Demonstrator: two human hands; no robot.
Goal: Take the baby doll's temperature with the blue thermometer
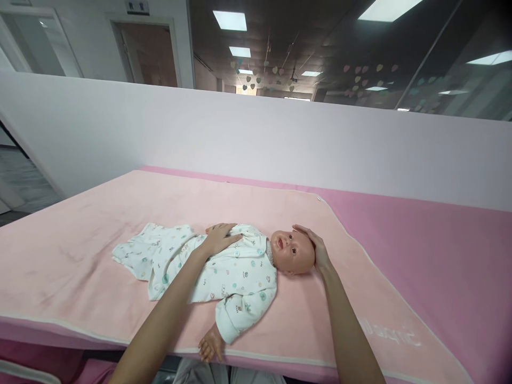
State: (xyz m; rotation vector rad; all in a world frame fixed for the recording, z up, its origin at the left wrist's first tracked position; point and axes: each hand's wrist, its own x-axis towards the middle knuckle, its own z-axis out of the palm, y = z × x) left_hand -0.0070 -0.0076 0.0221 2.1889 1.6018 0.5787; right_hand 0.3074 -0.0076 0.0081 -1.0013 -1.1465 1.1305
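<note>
A baby doll [294, 256] lies on its back across a pink blanket [92, 213], its head toward the right. It wears a white printed top [244, 272] and matching trousers [160, 256]. My left hand [219, 239] rests flat on the doll's belly, fingers stretched out. Against the crown of the doll's head lies my right hand [318, 246], its fingers extended over the far side and the palm cupping it. One doll hand [212, 344] sticks out of the near sleeve at the front edge; the other arm is mostly hidden behind my left hand.
Beneath the blanket is a darker pink mat [420, 250]. A low white partition [260, 133] runs along the back, with a window [340, 58] and a doorway [148, 53] beyond. My legs [232, 370] are under the front edge.
</note>
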